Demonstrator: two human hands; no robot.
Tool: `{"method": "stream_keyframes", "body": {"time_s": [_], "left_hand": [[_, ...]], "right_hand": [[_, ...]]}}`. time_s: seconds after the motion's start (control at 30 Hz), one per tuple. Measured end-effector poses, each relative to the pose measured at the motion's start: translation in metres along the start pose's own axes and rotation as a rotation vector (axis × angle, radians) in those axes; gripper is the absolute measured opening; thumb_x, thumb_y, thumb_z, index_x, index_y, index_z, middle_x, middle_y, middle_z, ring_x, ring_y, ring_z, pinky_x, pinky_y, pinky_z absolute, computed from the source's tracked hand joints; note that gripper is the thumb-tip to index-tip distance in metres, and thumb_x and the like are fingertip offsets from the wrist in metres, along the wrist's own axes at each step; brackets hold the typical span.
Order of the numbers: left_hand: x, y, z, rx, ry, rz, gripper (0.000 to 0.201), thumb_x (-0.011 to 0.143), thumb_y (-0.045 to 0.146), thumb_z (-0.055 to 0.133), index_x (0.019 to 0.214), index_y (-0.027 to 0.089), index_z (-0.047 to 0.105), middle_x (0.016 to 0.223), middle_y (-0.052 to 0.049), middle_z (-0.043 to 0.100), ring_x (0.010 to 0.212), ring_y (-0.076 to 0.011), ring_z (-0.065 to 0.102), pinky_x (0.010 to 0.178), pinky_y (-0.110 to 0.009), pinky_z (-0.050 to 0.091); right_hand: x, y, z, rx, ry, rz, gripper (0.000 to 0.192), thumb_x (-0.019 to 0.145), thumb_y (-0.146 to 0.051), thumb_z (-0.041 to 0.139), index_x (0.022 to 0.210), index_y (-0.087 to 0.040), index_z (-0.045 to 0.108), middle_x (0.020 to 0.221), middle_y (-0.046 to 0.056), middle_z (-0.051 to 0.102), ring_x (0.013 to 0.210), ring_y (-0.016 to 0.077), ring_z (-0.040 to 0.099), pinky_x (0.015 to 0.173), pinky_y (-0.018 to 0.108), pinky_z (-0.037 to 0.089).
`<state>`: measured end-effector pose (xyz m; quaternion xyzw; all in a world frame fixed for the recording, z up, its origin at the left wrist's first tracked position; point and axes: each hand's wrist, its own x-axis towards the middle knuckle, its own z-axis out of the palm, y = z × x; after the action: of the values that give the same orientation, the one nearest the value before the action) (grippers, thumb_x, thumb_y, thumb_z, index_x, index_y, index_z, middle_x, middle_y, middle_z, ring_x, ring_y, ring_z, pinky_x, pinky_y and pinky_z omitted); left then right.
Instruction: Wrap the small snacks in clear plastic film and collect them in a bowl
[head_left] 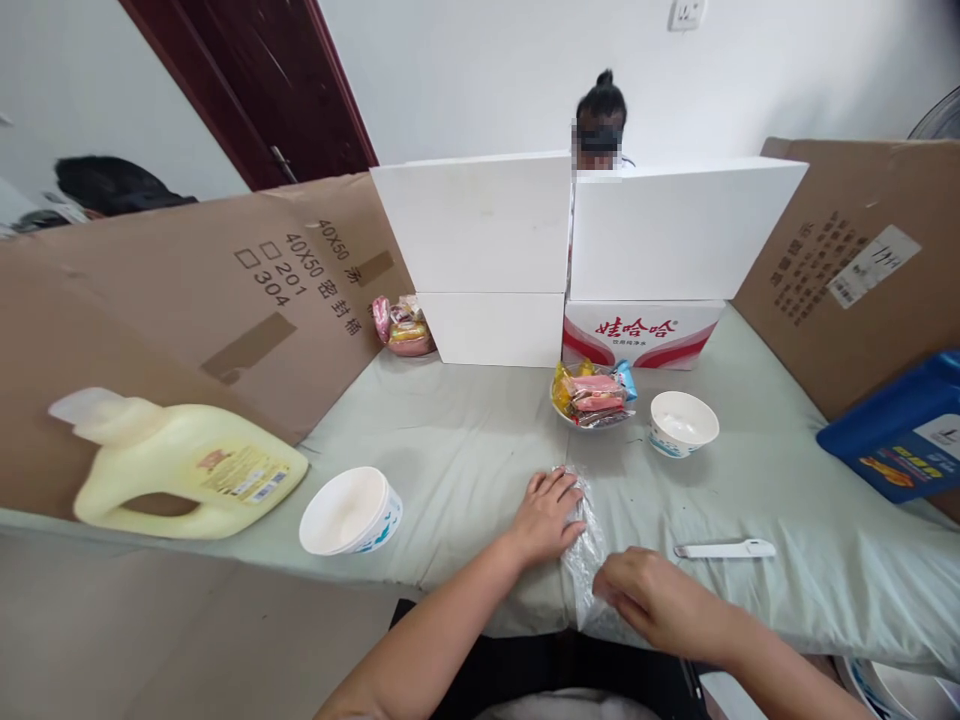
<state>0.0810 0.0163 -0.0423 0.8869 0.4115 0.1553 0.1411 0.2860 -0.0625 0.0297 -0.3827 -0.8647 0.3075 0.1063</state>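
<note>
At lower centre, a flat left hand [551, 515] apparently steadies crinkled clear plastic film [587, 555] the curled right hand [652, 597] seems to pinch.

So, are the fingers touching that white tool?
No: the left fingers rest on the clear plastic, the right fingers are at it, and the white tool lies apart.

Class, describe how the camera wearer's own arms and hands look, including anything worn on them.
The left hand and right hand are both bare: no gloves, and no rings or markings that I can make out. The left forearm and right forearm show no sleeves, watch, bracelet or cables. The upper arms are out of view, so any sleeves higher up cannot be told.
</note>
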Motion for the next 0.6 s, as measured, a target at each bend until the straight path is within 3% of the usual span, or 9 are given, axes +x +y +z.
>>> {"method": "stream_keyframes", "body": {"time_s": [0.1, 0.23, 0.33, 0.5, 0.6], "left_hand": [[-0.004, -0.002, 0.003, -0.047, 0.029, 0.001, 0.047, 0.086, 0.030, 0.059, 0.131, 0.021, 0.052, 0.142, -0.011, 0.048, 0.139, -0.0295, 0.032, 0.114, -0.053, 0.022], [-0.007, -0.008, 0.009, -0.129, 0.111, -0.026, 0.057, 0.083, 0.023, 0.057, 0.137, 0.015, 0.043, 0.141, -0.016, 0.046, 0.138, -0.0300, 0.032, 0.113, -0.053, 0.027], [-0.007, -0.014, 0.014, -0.198, 0.201, -0.067, 0.058, 0.084, 0.019, 0.051, 0.140, 0.013, 0.036, 0.138, -0.018, 0.047, 0.134, -0.0299, 0.038, 0.111, -0.054, 0.032], [-0.005, -0.018, 0.015, -0.295, 0.300, -0.120, 0.063, 0.083, 0.009, 0.043, 0.143, 0.015, 0.024, 0.126, -0.016, 0.053, 0.118, -0.0249, 0.051, 0.105, -0.049, 0.041], [-0.006, -0.014, 0.010, -0.297, 0.366, -0.139, 0.055, 0.084, 0.009, 0.043, 0.138, 0.016, 0.034, 0.113, -0.012, 0.059, 0.110, -0.0246, 0.054, 0.101, -0.048, 0.043]], "right_hand": [[0.032, 0.021, -0.007, 0.024, 0.052, 0.110, 0.017, 0.086, -0.019, 0.048, 0.091, -0.022, 0.064, 0.086, 0.003, 0.068, 0.077, 0.0168, 0.062, 0.071, 0.025, 0.044], [0.079, 0.049, -0.017, 0.012, 0.121, 0.222, 0.030, 0.083, -0.017, 0.052, 0.111, -0.021, 0.061, 0.093, 0.003, 0.071, 0.085, 0.0172, 0.064, 0.075, 0.025, 0.044], [0.104, 0.060, -0.017, -0.022, 0.145, 0.306, 0.032, 0.082, -0.018, 0.055, 0.114, -0.019, 0.059, 0.088, 0.004, 0.071, 0.083, 0.0178, 0.066, 0.073, 0.025, 0.043], [0.116, 0.066, -0.007, -0.079, 0.145, 0.395, 0.034, 0.078, -0.017, 0.059, 0.112, -0.019, 0.060, 0.092, 0.004, 0.072, 0.088, 0.0196, 0.065, 0.074, 0.026, 0.042], [0.117, 0.068, -0.004, -0.104, 0.126, 0.416, 0.032, 0.079, -0.019, 0.060, 0.111, -0.019, 0.061, 0.093, 0.004, 0.071, 0.090, 0.0205, 0.065, 0.074, 0.027, 0.042]]}}
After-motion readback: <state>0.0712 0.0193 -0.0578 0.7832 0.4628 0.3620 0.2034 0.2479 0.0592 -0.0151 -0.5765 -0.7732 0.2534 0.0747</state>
